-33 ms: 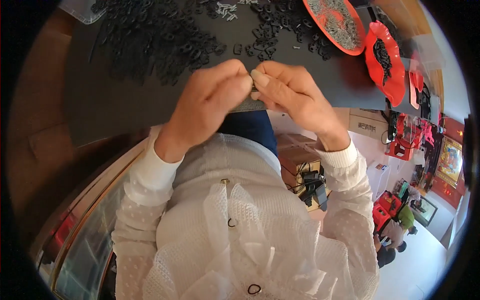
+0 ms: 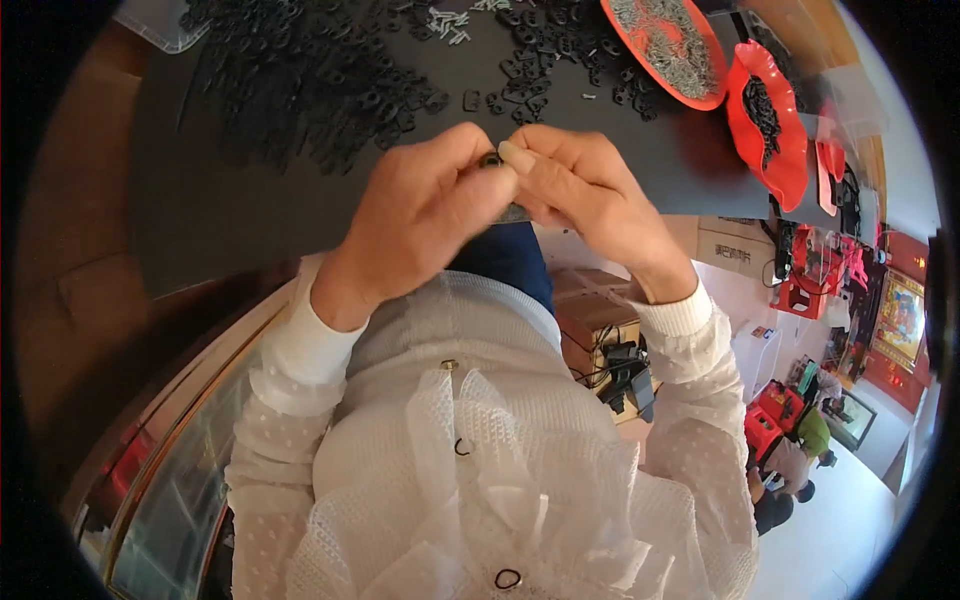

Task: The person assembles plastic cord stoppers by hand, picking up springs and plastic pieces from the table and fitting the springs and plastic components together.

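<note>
Pinching a small black part [image 2: 490, 159], both hands meet at the table edge [image 2: 300, 262].

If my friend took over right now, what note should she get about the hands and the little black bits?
Left hand: fingers pinched on a small black part, above the dark mat.
Right hand: fingers meet the left's on the same part.
Things: big heap of black parts on the mat ahead; red tray of small metal pieces and red dish of black pieces to the right.
Done: one part picked up.
Left: heap looks mostly untouched.

left hand [image 2: 425, 205]: fingers curled, pinching | right hand [image 2: 580, 190]: pinching, touching left
</note>
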Available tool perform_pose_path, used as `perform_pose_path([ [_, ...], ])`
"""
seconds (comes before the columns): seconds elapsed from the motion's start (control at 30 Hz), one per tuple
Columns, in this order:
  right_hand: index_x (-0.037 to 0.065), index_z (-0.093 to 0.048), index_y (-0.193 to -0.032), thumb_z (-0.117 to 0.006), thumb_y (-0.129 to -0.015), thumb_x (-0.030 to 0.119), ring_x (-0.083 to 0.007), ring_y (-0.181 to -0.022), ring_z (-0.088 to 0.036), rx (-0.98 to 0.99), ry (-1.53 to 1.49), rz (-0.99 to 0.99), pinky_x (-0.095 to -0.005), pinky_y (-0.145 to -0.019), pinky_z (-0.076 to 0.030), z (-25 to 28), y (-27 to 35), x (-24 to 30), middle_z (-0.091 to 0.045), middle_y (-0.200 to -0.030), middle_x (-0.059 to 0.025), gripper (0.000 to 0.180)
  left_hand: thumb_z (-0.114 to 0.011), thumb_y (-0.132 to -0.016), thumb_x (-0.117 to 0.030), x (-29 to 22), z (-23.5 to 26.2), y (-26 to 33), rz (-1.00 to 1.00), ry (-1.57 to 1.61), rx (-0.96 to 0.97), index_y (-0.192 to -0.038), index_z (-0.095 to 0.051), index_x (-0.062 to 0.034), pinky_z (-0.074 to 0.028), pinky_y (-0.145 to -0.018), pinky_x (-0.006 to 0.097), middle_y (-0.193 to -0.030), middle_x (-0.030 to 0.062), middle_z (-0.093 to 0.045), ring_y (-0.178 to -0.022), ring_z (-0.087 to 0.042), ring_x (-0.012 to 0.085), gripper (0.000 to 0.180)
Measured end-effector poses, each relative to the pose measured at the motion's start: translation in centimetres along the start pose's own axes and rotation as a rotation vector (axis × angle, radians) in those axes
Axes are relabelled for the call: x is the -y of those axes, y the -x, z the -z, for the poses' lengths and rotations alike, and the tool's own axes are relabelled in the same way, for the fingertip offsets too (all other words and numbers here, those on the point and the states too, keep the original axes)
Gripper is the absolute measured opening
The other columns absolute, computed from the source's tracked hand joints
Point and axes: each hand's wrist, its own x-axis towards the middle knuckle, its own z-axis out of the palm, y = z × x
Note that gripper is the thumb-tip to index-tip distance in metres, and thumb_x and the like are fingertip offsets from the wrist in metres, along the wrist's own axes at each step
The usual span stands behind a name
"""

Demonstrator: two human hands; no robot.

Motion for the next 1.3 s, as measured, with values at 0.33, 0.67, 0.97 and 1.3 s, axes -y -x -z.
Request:
perform_pose_path([
  [0.33, 0.003, -0.055, -0.077, -0.051, -0.096, 0.022, -0.002, -0.056, -0.035, -0.053, -0.098, -0.069, -0.0207, -0.048, -0.027, 0.6, 1.8, 0.4, -0.043, -0.064, 0.0054, 0.026, -0.066, -0.084, -0.027, 0.4, -0.9, -0.5, -0.307, -0.347, 0.006, -0.077, -0.047, -0.0032, -0.037, -0.048, 0.032, -0.061, 0.0082, -0.044, -0.053, -0.043, 0.0211, 0.031],
  [0.67, -0.006, -0.057, -0.111, -0.056, -0.093, 0.029, -0.0151, -0.078, -0.056, -0.982, 1.396, 0.096, -0.0273, -0.07, -0.045, 18.4, 9.0, 2.1, -0.063, -0.088, -0.0143, 0.039, -0.065, -0.084, -0.022, 0.0, -0.1, -0.2, -0.096, -0.179, 0.021, -0.071, -0.046, -0.0022, -0.033, -0.047, 0.026, -0.055, 0.0027, -0.04, -0.051, -0.036, 0.01, 0.03],
  [0.97, 0.0, -0.058, -0.104, -0.06, -0.088, 0.013, -0.0269, -0.078, -0.061, -0.568, 0.926, 0.155, -0.0328, -0.071, -0.049, 6.7, 2.1, 1.7, -0.062, -0.09, -0.0159, 0.02, -0.062, -0.081, -0.009, 0.0, 0.0, 0.1, -0.164, -0.248, 0.049, -0.069, -0.051, -0.0013, -0.033, -0.046, 0.026, -0.058, 0.0028, -0.048, -0.052, -0.042, 0.007, 0.018],
  [1.3, 0.002, -0.055, -0.08, -0.058, -0.079, 0.014, -0.0256, -0.066, -0.062, -0.138, 1.422, 0.477, -0.0351, -0.049, -0.051, -0.5, -4.6, 0.3, -0.051, -0.077, -0.0097, 0.012, -0.062, -0.078, -0.005, 0.1, 0.6, 0.4, -0.231, -0.264, 0.066, -0.067, -0.049, -0.001, -0.032, -0.045, 0.029, -0.057, 0.0055, -0.047, -0.048, -0.043, 0.012, 0.018],
])
